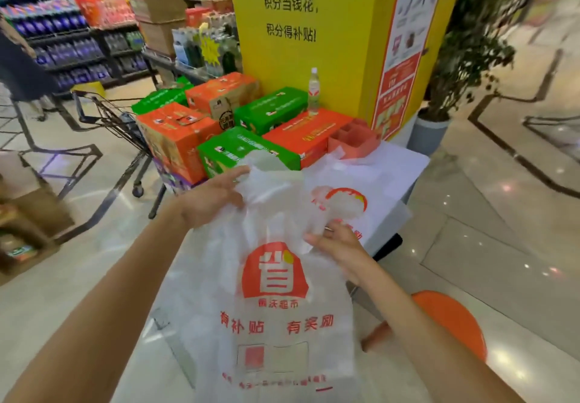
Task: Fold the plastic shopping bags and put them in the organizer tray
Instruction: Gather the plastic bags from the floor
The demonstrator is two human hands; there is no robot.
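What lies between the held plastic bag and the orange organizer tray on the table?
In the head view, another plastic bag lies flat on the white table between the held bag and the tray.

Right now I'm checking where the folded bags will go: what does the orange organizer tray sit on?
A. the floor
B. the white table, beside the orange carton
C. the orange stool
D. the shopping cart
B: the orange organizer tray rests on the white table, right next to the orange carton, beyond the bag that both hands hold.
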